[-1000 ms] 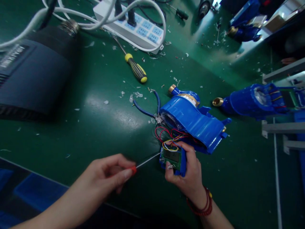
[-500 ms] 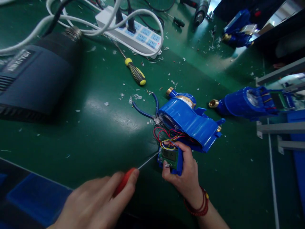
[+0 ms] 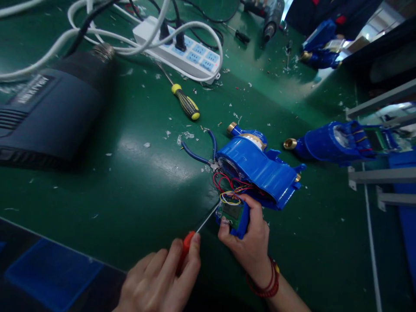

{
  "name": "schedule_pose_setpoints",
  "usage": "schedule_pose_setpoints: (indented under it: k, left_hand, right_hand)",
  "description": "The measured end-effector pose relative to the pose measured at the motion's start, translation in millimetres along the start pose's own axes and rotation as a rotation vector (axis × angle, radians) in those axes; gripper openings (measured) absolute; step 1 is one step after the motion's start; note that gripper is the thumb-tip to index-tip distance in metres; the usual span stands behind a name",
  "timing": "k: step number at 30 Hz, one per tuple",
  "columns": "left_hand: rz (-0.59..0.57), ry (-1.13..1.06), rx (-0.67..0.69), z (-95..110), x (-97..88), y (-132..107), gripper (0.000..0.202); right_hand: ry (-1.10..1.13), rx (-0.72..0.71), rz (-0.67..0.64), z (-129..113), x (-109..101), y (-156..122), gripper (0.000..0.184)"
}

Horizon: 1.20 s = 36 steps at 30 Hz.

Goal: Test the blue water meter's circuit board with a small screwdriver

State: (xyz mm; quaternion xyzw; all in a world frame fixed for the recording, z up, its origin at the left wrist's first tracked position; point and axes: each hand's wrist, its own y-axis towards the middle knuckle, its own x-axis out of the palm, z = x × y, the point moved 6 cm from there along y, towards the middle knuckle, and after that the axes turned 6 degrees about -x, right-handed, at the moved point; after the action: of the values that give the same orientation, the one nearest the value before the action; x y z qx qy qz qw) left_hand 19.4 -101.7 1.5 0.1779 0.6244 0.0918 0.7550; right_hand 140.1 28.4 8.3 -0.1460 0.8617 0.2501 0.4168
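Observation:
My left hand [image 3: 162, 277] is closed round the red handle of a screwdriver [image 3: 186, 248]. Its thin shaft slants up to the left edge of a circuit board in a blue housing, where the tip seems to touch. That circuit board [image 3: 229, 212], with a small grey display, is gripped between thumb and fingers of my right hand [image 3: 251, 234]. Red, yellow, white and black wires [image 3: 230, 190] run from the board into a blue water meter [image 3: 256, 160] with brass ends, lying just beyond. Blue-handled pliers [image 3: 198, 154] lie against the meter's left side.
A heat gun [image 3: 55, 104] lies at left. Farther back are a white power strip [image 3: 178, 47] with looping cables and a yellow-black screwdriver [image 3: 186, 102]. Another blue meter [image 3: 334, 141] rests right, near metal brackets [image 3: 383, 175]. A power tool [image 3: 273, 21] and a third meter [image 3: 321, 47] are farther away.
My left hand has moved right and slightly down, bringing the screwdriver nearer the board at a steeper slant. My right hand still grips the board, which is slightly more tilted.

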Motion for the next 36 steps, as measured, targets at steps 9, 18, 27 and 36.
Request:
schedule_pose_setpoints:
  k: [9, 18, 27, 36]
  left_hand:
    - [-0.147, -0.505, -0.306, -16.4, 16.1, 11.2, 0.033]
    - [-0.315, -0.864, -0.610, -28.7, 20.2, 23.5, 0.017]
    - [-0.113, -0.182, 0.015, -24.2, -11.8, 33.4, 0.036]
    - [-0.339, -0.305, 0.069, -47.8, -10.1, 61.5, 0.031]
  right_hand:
    - [-0.022, 0.002, 0.027, 0.2, -1.1, -0.4, 0.043]
    - [-0.005, 0.007, 0.031, 0.4, -2.3, 0.4, 0.044]
    - [0.132, 0.129, 0.039, 13.4, -1.6, -4.0, 0.047]
    - [0.172, 0.206, 0.015, 26.2, -2.6, -6.6, 0.047]
